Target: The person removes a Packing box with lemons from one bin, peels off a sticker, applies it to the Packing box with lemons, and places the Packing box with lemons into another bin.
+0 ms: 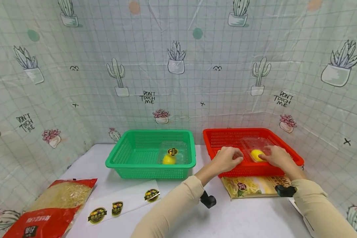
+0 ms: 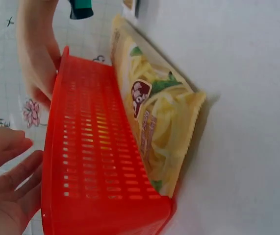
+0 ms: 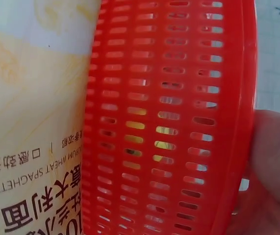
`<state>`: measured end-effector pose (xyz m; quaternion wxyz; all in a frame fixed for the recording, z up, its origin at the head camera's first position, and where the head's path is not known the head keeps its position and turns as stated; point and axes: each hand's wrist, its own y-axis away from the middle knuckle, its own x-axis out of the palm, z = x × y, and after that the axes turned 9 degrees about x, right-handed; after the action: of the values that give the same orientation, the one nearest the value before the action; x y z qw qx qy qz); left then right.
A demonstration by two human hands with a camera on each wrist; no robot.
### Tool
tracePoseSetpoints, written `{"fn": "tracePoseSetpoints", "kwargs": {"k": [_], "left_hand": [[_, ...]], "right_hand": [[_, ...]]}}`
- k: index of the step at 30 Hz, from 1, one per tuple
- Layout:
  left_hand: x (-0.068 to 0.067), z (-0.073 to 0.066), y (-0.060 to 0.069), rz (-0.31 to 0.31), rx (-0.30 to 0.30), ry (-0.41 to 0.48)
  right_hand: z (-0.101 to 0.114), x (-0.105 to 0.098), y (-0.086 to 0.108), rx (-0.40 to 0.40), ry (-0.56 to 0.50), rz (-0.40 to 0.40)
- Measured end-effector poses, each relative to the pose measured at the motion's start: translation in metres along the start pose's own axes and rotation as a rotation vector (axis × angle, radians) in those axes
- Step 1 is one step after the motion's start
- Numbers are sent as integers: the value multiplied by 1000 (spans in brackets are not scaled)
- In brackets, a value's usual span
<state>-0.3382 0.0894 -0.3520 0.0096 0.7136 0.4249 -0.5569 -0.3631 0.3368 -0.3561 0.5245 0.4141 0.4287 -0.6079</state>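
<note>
My left hand [image 1: 227, 159] hovers over the near left part of the red basket [image 1: 209, 142], its fingers loosely bent around nothing. In the left wrist view, a gap shows between the thumb and fingers of that hand [image 2: 7, 181]. My right hand [image 1: 276, 157] reaches over the basket's near right rim. Its thumb lies against or just above a yellow lemon-like fruit [image 1: 257, 154] in a clear plastic box [image 1: 250, 142]. The basket wall [image 3: 179, 98] hides the right fingertips in the right wrist view, so whether they grip the fruit or box cannot be told.
A green basket [image 1: 150, 166] on the left holds another clear box [image 1: 181, 150] with a yellow fruit [image 1: 169, 159]. A spaghetti packet [image 1: 256, 186] lies against the red basket's front. Front left are a sticker sheet [image 1: 134, 198] and a red-ended bag [image 1: 56, 201].
</note>
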Motion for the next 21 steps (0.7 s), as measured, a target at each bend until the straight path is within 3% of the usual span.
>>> {"fn": "tracePoseSetpoints", "kwargs": {"k": [9, 15, 21], "left_hand": [[10, -2, -19, 19, -205, -5], [11, 3, -22, 35, -286, -44], [14, 7, -24, 91, -367, -89]], "right_hand": [[-4, -3, -15, 42, 34, 33], [-13, -7, -25, 53, 41, 82], [-17, -9, -25, 81, 22, 130]]}}
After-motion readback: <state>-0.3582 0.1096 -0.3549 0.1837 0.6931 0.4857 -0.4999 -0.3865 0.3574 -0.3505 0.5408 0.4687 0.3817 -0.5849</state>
